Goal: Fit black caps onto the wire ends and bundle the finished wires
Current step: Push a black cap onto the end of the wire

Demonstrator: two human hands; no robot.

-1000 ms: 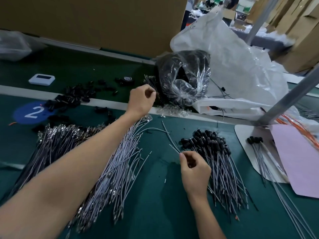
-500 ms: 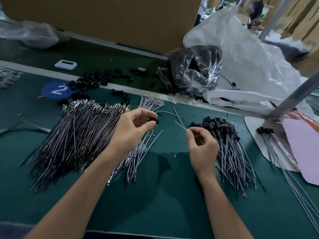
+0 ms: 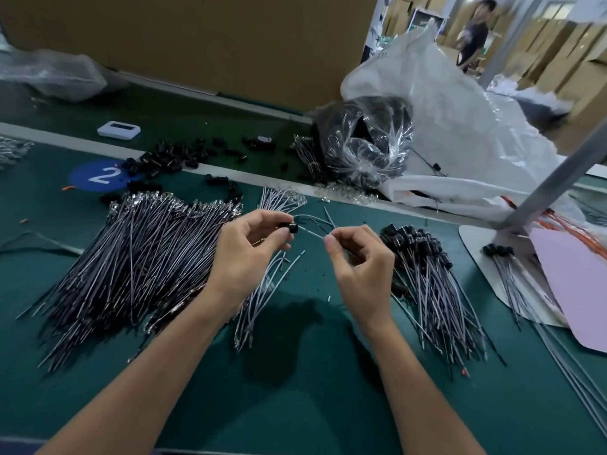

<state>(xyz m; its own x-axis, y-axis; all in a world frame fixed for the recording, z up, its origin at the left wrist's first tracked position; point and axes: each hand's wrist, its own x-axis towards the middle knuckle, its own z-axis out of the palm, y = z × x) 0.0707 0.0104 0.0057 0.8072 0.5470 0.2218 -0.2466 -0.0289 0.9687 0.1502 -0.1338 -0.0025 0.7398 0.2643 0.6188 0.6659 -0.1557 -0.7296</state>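
Black cap point(image 3: 291, 227) pinched in left fingers point(image 3: 278, 238), touching wire point(image 3: 312, 233) pinched in right fingers point(image 3: 332, 242).

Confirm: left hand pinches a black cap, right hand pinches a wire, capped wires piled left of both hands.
Not quite. The head view shows the capped wires piled right of both hands; left hand pinches the black cap, right hand the wire.

A white "2" stands on the blue round sticker point(image 3: 102, 176).
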